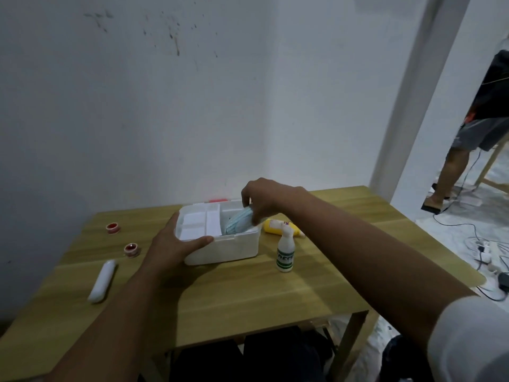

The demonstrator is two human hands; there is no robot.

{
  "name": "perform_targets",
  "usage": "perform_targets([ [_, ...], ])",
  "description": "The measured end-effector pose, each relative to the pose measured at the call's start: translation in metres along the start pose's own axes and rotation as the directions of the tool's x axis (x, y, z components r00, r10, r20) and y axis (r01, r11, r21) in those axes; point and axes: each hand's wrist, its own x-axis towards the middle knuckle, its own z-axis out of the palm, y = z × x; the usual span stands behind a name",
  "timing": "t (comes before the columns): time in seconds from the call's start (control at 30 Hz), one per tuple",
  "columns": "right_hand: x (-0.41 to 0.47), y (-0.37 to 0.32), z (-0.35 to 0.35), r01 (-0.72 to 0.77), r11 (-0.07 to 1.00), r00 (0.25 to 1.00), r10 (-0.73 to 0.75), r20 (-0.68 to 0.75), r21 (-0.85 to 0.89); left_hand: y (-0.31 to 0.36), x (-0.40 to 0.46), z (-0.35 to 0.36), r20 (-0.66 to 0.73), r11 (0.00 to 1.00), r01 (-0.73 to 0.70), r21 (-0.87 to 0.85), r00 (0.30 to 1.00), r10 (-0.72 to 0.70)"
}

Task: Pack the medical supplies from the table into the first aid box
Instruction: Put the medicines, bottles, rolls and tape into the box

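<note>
A white first aid box stands open in the middle of the wooden table, with a white divider tray in its left half. My left hand grips the box's front left corner, thumb along the rim. My right hand holds a light blue bundle of face masks in the box's right compartment. A yellow bottle lies just right of the box. In front of it stands a small white bottle with a green label. Two red tape rolls and a white tube-shaped case lie at the left.
A white wall runs behind the table, close to its far edge. To the right, on the floor, lie cables and a power strip. Another person stands at the far right beside a wooden frame.
</note>
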Motion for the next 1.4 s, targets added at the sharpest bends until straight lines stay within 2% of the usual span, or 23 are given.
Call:
perform_targets([
  [0.1, 0.009, -0.012, 0.005, 0.012, 0.998, 0.997, -0.016, 0.072, 0.063, -0.003, 0.001, 0.001, -0.011, 1.000, 0.002, 0.004, 1.000, -0.002],
  [0.2, 0.017, -0.017, 0.012, -0.023, 0.972, 0.985, -0.018, 0.170, 0.235, -0.004, 0.002, 0.001, -0.018, 1.000, -0.013, -0.012, 1.000, 0.013],
  [0.33, 0.026, -0.023, 0.028, -0.058, 0.937, 0.987, 0.003, 0.159, 0.345, -0.006, 0.002, 0.001, -0.012, 1.000, -0.021, -0.010, 1.000, 0.021],
  [0.7, 0.048, -0.040, 0.057, -0.088, 0.946, 0.986, 0.037, 0.165, 0.312, -0.006, 0.004, -0.002, -0.010, 0.999, -0.033, -0.001, 0.999, 0.033],
  [0.87, 0.049, -0.036, 0.059, -0.115, 0.910, 0.985, 0.052, 0.165, 0.398, -0.006, 0.004, -0.001, -0.014, 1.000, -0.028, -0.004, 1.000, 0.028],
  [0.97, 0.042, -0.028, 0.053, -0.115, 0.844, 0.985, 0.028, 0.171, 0.524, -0.005, 0.004, -0.002, -0.011, 1.000, -0.031, 0.002, 0.999, 0.031],
  [1.1, 0.032, -0.001, 0.032, -0.119, 0.673, 0.991, 0.121, 0.051, 0.730, -0.004, 0.005, -0.002, -0.004, 1.000, -0.021, -0.003, 1.000, 0.021],
  [1.23, 0.020, 0.043, 0.020, -0.149, 0.701, 0.967, 0.250, -0.045, 0.697, -0.008, 0.006, -0.003, -0.014, 1.000, -0.020, 0.000, 1.000, 0.020],
  [1.4, 0.006, 0.089, 0.034, -0.279, 0.758, 0.932, 0.361, -0.023, 0.590, -0.008, 0.006, -0.004, -0.008, 1.000, -0.023, -0.013, 1.000, 0.023],
])
